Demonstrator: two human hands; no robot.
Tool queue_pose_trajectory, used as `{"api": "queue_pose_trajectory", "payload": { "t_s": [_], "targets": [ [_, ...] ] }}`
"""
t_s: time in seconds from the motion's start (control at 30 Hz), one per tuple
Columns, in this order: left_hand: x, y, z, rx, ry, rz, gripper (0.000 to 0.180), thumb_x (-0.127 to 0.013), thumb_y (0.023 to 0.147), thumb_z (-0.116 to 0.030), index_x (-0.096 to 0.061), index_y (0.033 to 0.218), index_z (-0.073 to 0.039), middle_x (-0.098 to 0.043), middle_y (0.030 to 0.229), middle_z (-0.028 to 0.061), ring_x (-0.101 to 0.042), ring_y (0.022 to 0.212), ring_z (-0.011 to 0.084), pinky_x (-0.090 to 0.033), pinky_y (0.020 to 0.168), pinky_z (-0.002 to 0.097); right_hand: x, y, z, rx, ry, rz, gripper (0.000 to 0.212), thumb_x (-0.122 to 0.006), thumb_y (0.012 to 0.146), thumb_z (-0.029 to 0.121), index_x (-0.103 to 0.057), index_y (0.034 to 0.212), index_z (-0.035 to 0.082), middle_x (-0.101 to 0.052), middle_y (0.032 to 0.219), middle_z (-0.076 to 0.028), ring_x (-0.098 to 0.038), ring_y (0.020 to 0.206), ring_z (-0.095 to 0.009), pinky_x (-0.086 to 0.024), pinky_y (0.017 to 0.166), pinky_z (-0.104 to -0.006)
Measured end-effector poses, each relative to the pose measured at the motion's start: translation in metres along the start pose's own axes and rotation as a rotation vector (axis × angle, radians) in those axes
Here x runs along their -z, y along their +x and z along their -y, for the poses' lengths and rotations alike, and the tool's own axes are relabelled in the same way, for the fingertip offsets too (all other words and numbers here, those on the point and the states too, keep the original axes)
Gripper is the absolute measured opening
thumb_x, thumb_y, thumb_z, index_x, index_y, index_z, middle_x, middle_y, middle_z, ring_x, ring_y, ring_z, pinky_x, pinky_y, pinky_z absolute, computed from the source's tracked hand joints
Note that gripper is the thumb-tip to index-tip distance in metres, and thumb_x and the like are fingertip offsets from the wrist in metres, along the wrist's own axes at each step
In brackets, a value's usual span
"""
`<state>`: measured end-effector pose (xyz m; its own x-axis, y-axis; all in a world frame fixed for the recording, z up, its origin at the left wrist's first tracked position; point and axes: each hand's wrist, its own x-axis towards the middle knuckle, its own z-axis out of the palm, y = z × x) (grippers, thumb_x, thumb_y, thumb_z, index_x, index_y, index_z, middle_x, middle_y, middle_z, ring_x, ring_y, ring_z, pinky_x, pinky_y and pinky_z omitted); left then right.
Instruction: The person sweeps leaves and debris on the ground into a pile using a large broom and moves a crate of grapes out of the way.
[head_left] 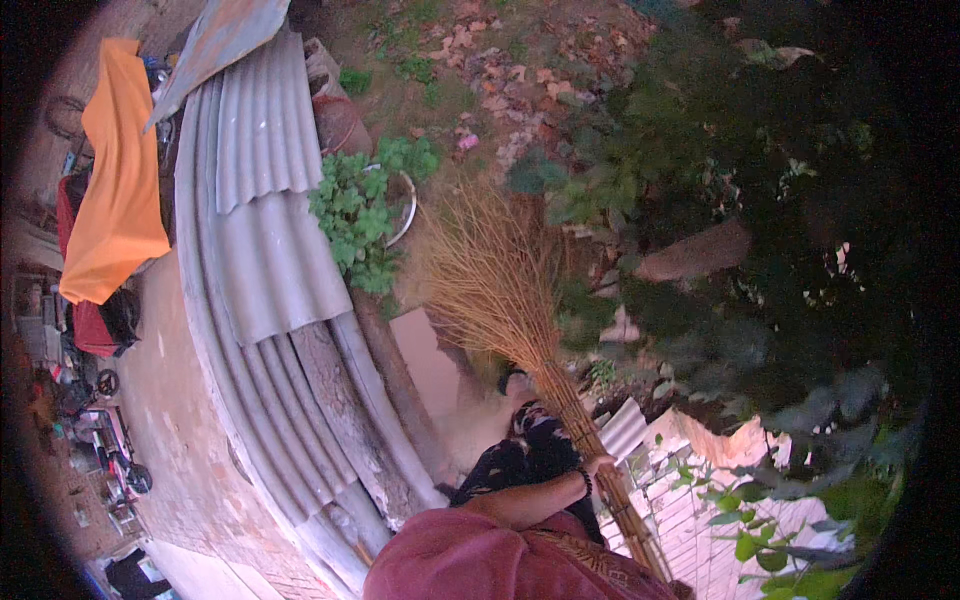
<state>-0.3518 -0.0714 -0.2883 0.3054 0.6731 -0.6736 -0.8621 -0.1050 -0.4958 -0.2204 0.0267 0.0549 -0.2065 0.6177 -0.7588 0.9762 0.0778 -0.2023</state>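
A long twig broom [497, 285] slants from the lower right up to the middle of the view. Its thin brown twigs fan out over the ground at the far end, and its handle is a tight bundle of sticks. My left hand [602, 470], with a dark bracelet at the wrist, is closed around the handle. The left forearm comes across from a dark red sleeve at the lower edge. The handle's near end runs out at the lower right, where I cannot make out my right hand. Below the broom head shows one of my feet [517, 385].
Grey corrugated sheets [265, 265] and a log [345, 400] lie along a low wall on the left. Beside them grows a leafy green plant [355, 215]. Dark foliage [740, 150] crowds the right. Dry leaves [510, 80] cover ground ahead. An orange cloth [118, 180] hangs far left.
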Motion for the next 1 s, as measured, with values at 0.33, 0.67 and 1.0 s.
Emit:
{"api": "queue_pose_trajectory", "payload": {
  "t_s": [0.33,0.67,1.0],
  "targets": [
    [-0.223,-0.049,-0.216,-0.228,0.297,0.046,0.015,-0.057,0.067,-0.017,-0.052,0.070,-0.003,-0.055,0.062,0.0124,-0.057,0.060,0.0274,-0.046,0.055,0.0416,-0.074,0.047,0.148,0.033,0.316,-0.133,0.028,-0.062,0.065,0.011,-0.046,0.086,0.001,-0.051,0.065,-0.004,-0.051,0.057,-0.011,-0.041,0.047,-0.0243],
    [-0.244,-0.059,-0.281,-0.534,0.395,-0.052,0.019,-0.059,0.066,-0.013,-0.053,0.081,-0.002,-0.055,0.070,0.0115,-0.056,0.059,0.0270,-0.048,0.054,0.0390,-0.089,0.059,0.241,0.166,0.335,-0.082,0.028,-0.062,0.065,0.011,-0.046,0.085,0.001,-0.051,0.065,-0.004,-0.051,0.058,-0.011,-0.041,0.048,-0.0244],
    [-0.158,-0.092,-0.361,-0.388,0.370,-0.091,0.041,-0.057,0.067,-0.036,-0.054,0.088,-0.001,-0.056,0.075,0.0150,-0.054,0.072,0.0344,-0.042,0.065,0.0479,-0.112,0.079,0.318,0.146,0.331,-0.097,0.027,-0.062,0.066,0.011,-0.045,0.084,0.001,-0.051,0.065,-0.004,-0.050,0.057,-0.011,-0.041,0.048,-0.0244]
  ]
}}
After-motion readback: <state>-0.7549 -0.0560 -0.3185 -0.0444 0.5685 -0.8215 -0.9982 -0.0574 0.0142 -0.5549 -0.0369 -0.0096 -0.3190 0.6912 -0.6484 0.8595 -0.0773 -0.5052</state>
